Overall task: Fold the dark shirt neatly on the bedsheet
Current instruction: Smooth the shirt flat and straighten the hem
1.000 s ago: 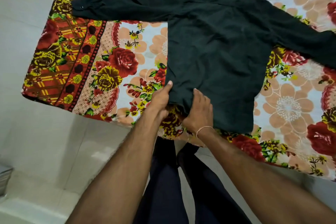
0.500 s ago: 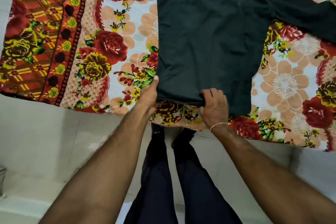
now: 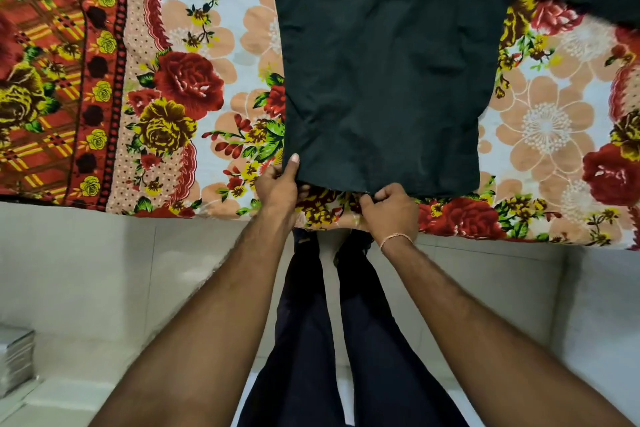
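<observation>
The dark shirt [image 3: 381,73] lies flat on the flowered bedsheet [image 3: 173,107], its sleeves stretched out left and right along the top of the view, the collar out of frame. My left hand [image 3: 278,184] pinches the hem's near left corner, thumb on top of the cloth. My right hand [image 3: 389,206], a thin band on its wrist, grips the hem's near edge about mid-width, fingers curled around it. Both hands sit at the sheet's near edge.
The bedsheet's near edge hangs over a pale tiled ledge [image 3: 104,253]. My dark-trousered legs [image 3: 332,340] stand directly below the hands. A stack of grey flat items [image 3: 14,357] sits at the lower left on the floor.
The view has shifted closer, pushing the shirt's top out of frame. My right hand moved right along the hem and closed on it; my left hand stayed at the left corner.
</observation>
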